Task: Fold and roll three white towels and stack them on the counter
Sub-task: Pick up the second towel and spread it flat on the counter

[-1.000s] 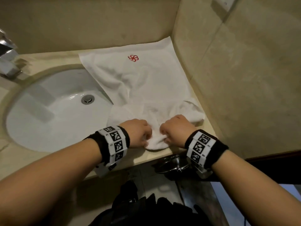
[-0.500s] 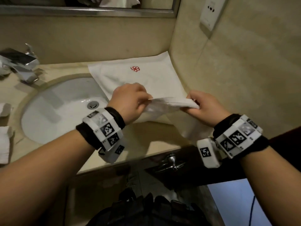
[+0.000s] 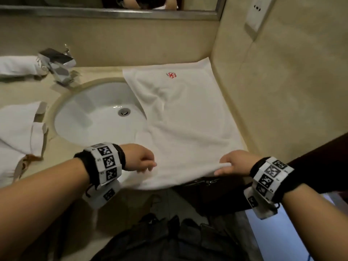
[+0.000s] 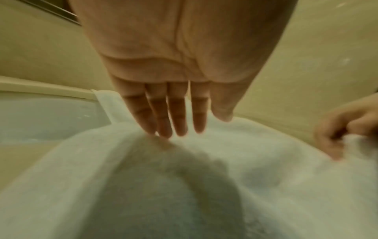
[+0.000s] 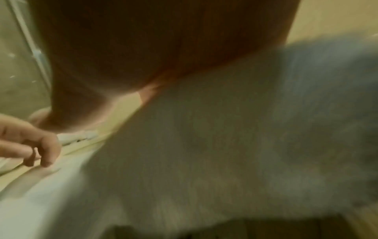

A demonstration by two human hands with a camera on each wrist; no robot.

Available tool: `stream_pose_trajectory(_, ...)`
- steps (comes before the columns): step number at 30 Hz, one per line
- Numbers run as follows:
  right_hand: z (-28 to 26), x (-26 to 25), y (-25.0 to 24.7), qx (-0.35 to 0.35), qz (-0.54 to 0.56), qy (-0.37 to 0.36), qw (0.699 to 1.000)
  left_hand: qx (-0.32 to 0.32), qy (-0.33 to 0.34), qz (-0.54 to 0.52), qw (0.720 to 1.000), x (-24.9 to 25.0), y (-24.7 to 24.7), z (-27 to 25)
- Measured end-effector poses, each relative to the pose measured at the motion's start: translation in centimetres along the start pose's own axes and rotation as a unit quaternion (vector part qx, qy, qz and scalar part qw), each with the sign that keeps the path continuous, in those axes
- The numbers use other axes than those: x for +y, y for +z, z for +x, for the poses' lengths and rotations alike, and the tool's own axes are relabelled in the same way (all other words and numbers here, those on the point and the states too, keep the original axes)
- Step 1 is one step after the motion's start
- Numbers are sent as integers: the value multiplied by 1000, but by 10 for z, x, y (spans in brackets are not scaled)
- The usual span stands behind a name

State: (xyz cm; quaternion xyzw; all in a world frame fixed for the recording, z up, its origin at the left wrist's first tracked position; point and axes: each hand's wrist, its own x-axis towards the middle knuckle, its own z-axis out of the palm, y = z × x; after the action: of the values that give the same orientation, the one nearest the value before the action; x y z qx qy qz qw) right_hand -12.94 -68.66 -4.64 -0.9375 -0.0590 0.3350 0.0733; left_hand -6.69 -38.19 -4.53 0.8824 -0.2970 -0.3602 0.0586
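Note:
A white towel (image 3: 188, 125) with a red emblem (image 3: 171, 75) lies spread flat on the counter (image 3: 105, 72) right of the sink, its near edge hanging over the counter front. My left hand (image 3: 148, 165) hovers at the near left part; in the left wrist view its straight fingers (image 4: 169, 116) touch the towel (image 4: 266, 161) with their tips. My right hand (image 3: 226, 166) pinches the near right edge, fingers curled round the cloth. A rolled white towel (image 3: 17, 66) and a loosely folded white towel (image 3: 18, 129) lie at the far left.
The white sink basin (image 3: 90, 117) sits left of the spread towel, with the chrome faucet (image 3: 58, 66) behind it. A tiled wall (image 3: 282, 91) runs close along the towel's right side. A mirror frame (image 3: 113, 14) is at the back, a dark cabinet (image 3: 216, 194) below the counter.
The bunched near end that both hands gripped and lifted is now unfolded and pulled flat toward me over the counter front. My left hand has let go; the right still holds the edge.

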Motion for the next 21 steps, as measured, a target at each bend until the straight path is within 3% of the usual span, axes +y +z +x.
stream_pose_trajectory(2, 6, 4, 16, -32, 23, 15, 999, 70, -54, 25, 996, -11, 9, 14)
stream_pose_trajectory(4, 13, 9, 23, -6, 78, 27, 997, 147, -119, 27, 982, -24, 14, 24)
stream_pose_trajectory(6, 25, 17, 22, 97, 129, 42, 986, 157, -161, 38, 974, -33, 20, 31)
stream_pose_trajectory(8, 43, 28, 17, 234, 165, 81, 955, 155, -164, 31, 974, -37, 27, 33)
stream_pose_trajectory(10, 59, 35, 13, 282, 177, 131, 934, 150, -143, 2, 978, -39, 34, 30)
stream_pose_trajectory(14, 81, 41, 19, 218, 167, 171, 946, 85, -65, -11, 994, -51, 41, 15)
stream_pose_trajectory(18, 86, 53, 7, 188, 158, 256, 935, -32, -46, -10, 998, -60, 38, 3)
stream_pose_trajectory(19, 85, 55, 2, 169, 159, 278, 932, -27, -43, -7, 999, -62, 37, 3)
stream_pose_trajectory(21, 84, 55, -4, 145, 134, 300, 933, 72, -38, 16, 997, -66, 33, 6)
